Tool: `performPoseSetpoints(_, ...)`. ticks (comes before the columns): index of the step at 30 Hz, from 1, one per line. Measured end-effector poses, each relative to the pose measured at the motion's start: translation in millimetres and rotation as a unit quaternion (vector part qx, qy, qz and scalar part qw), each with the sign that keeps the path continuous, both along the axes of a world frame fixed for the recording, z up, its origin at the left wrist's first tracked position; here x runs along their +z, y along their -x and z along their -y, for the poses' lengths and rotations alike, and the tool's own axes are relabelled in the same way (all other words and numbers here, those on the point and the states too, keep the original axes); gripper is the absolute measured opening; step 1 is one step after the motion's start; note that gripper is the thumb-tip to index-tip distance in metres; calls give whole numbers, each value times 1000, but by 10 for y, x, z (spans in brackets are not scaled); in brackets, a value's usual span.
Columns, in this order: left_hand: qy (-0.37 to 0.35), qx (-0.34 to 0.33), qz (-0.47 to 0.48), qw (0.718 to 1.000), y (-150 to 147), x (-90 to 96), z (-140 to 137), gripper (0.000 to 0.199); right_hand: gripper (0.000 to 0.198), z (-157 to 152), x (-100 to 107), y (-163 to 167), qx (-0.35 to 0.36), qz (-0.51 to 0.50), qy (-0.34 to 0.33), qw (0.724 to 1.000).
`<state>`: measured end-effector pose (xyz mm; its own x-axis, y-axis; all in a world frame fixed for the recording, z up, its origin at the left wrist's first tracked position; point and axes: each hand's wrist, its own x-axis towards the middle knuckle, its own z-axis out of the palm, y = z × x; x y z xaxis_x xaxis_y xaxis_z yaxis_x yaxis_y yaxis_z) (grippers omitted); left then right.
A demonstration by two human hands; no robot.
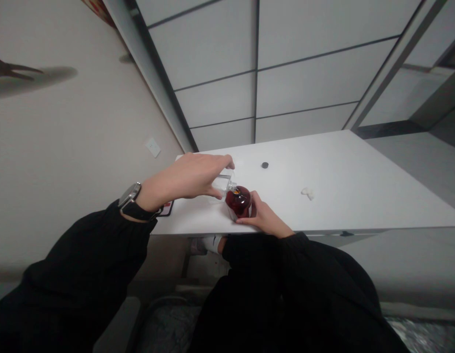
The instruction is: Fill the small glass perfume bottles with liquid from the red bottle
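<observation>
My left hand [198, 175], with a watch [129, 195] on its wrist, is closed around a small clear bottle [223, 183]. That bottle is tipped on its side, its neck pointing right at the top of a dark red glass bottle [239, 200]. Whether anything flows between the two is too small to tell. Fingers and thumb of my right hand [263, 215] wrap the red bottle from the right, near the table's front edge. A small dark round cap [265, 165] lies farther back on the white table [359, 186].
A crumpled whitish piece [307, 193] lies on the table to the right. Under my left wrist, a dark-edged flat object [167, 209] shows partly. A wall with a socket [153, 147] borders the left, and a panelled cabinet [220, 54] stands behind the table.
</observation>
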<state>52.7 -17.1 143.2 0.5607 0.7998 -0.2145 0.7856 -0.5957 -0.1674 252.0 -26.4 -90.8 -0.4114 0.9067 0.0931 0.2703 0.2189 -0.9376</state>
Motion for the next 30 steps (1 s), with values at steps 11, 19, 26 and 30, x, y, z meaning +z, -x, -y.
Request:
performPoseSetpoints(11,0,-2,-8,1000,-22,10,14,67,70,8,15,-3,2,1,1,1000)
performPoseSetpoints(19,-1,3,-8,1000,-42,35,25,66,69,14,26,-8,2,-1,9,1000)
performPoseSetpoints(26,-5,7,-14,1000,-57,67,44,66,65,12,22,-3,1,-10,14,1000)
performPoseSetpoints(30,-8,-4,-14,1000,-57,71,58,63,65,7,11,2,4,-9,14,1000)
